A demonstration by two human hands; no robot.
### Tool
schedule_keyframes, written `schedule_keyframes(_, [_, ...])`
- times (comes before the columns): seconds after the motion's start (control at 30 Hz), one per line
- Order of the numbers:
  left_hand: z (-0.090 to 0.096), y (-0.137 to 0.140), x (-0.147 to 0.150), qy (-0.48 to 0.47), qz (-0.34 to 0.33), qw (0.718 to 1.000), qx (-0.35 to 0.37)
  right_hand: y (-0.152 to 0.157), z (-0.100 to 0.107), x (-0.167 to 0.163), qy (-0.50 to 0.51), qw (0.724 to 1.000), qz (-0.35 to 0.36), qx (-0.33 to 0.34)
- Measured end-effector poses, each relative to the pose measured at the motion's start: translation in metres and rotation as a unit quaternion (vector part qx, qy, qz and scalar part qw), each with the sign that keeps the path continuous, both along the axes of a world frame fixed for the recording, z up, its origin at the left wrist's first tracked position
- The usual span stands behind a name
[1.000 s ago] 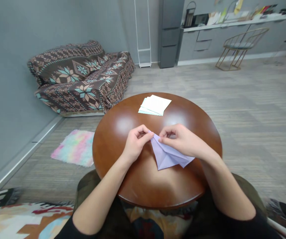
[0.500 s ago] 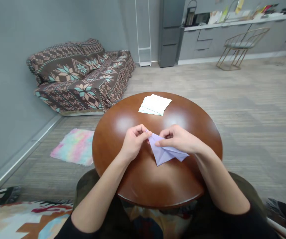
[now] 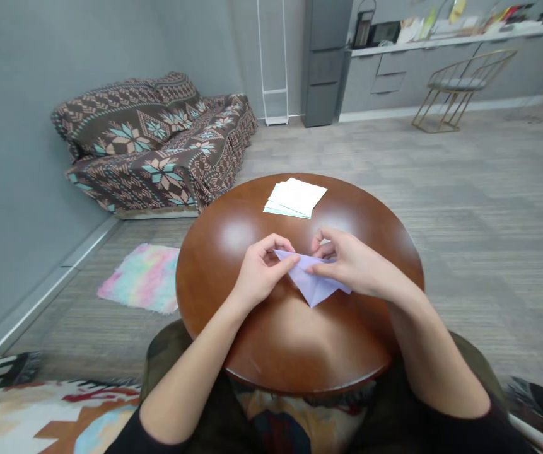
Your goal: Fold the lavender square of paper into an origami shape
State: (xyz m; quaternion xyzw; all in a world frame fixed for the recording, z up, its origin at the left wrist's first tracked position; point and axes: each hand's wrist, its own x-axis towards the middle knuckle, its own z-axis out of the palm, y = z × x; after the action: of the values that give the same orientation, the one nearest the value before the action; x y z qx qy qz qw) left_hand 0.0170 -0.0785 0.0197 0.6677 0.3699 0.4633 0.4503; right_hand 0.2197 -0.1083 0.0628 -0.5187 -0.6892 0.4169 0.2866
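Observation:
A folded sheet of lavender paper (image 3: 316, 287) is held up just over the round table, one pointed corner facing me. My left hand (image 3: 264, 268) pinches its upper left part between thumb and fingers, with a sharp tip sticking out past the thumb. On the upper right, my right hand (image 3: 342, 258) grips the paper, thumb on the near face and fingers curled behind. The right hand's fingers partly hide the far edge, so the folds there cannot be made out.
Several white paper sheets (image 3: 297, 197) lie in a loose stack at the far side of the brown round table (image 3: 290, 366). Beyond stand a sofa with a patterned cover (image 3: 157, 145) and a wire-framed chair (image 3: 460, 85). A pastel rug (image 3: 141, 277) is on the floor at left.
The lavender paper has turned so its upper edge lies more level and its lower point sits further right. My left hand has moved slightly right along it; the right hand's fingers have lifted a little.

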Motion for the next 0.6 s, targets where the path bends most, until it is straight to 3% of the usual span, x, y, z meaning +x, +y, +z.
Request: schedule_keyframes(0.6, [-0.005,-0.005,-0.001,0.003,-0.039,0.999,-0.035,-0.007,0.012,0.014,-0.038,0.999,-0.016,-0.002])
